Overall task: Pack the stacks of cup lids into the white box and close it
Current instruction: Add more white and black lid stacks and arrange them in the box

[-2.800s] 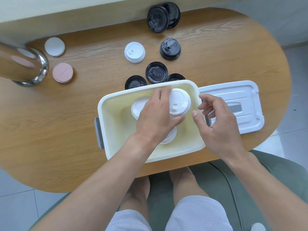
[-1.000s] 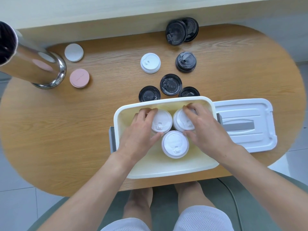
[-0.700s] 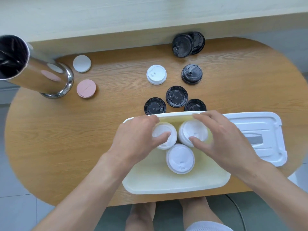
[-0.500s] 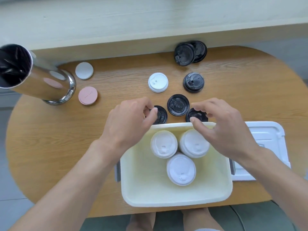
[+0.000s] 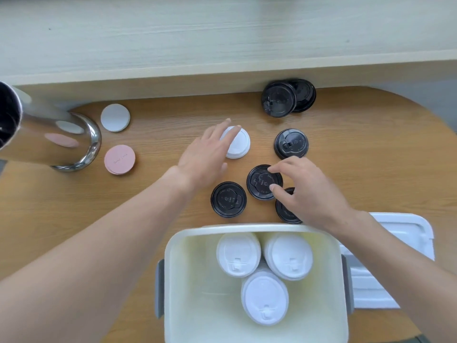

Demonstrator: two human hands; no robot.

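The white box [image 5: 178, 280] stands open at the table's near edge with three white lid stacks [image 5: 264, 266] inside. Its lid [image 5: 385, 268] lies flat to the right. My left hand [image 5: 205, 154] hovers open, fingertips over a white lid stack [image 5: 239, 144] on the table. My right hand [image 5: 304, 189] is open, thumb and fingers spread over a black lid stack [image 5: 259, 181]. More black stacks sit at front left [image 5: 227, 199], under my right palm [image 5: 284, 211], behind [image 5: 291, 143] and far back [image 5: 286, 99].
A shiny steel cylinder [image 5: 49, 139] stands at the left. Beside it lie a white disc [image 5: 115, 117] and a pink disc [image 5: 120, 159]. A pale wooden ledge [image 5: 222, 45] runs along the back of the rounded wooden table [image 5: 61, 209].
Both hands left the white stacks in the box and reached forward over the table, the left to the white stack, the right to a black stack. The view tilted forward.
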